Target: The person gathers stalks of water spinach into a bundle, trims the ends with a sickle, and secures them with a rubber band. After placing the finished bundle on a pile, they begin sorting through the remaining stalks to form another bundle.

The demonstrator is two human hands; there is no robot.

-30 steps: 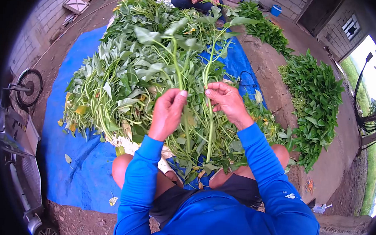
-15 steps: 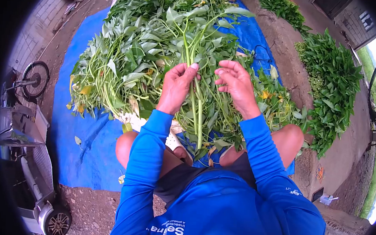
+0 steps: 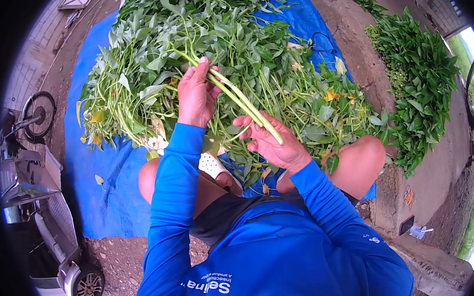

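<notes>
My left hand (image 3: 197, 95) is closed round a few long green water spinach stems (image 3: 239, 99), the thumb pressed on top. These stems slant down to the right, their leafy tops pointing to the upper left. My right hand (image 3: 276, 142) is at their lower, thicker ends, which lie across its fingers. Its thumb and fingers are bent together around a thin side shoot there; the exact grip is partly hidden. Beneath and beyond both hands spreads a large heap of water spinach (image 3: 145, 52) with a few yellow leaves.
The heap lies on a blue tarp (image 3: 106, 195). More bundled greens (image 3: 422, 99) line a concrete ledge on the right. At left stand a motorcycle wheel (image 3: 38, 116) and a metal sidecar (image 3: 45, 218). A white perforated shoe (image 3: 212, 165) shows between my knees.
My left hand has moved up and left, tilting the stems from near upright to a diagonal. My right hand, apart from the stems before, has come down to their lower ends.
</notes>
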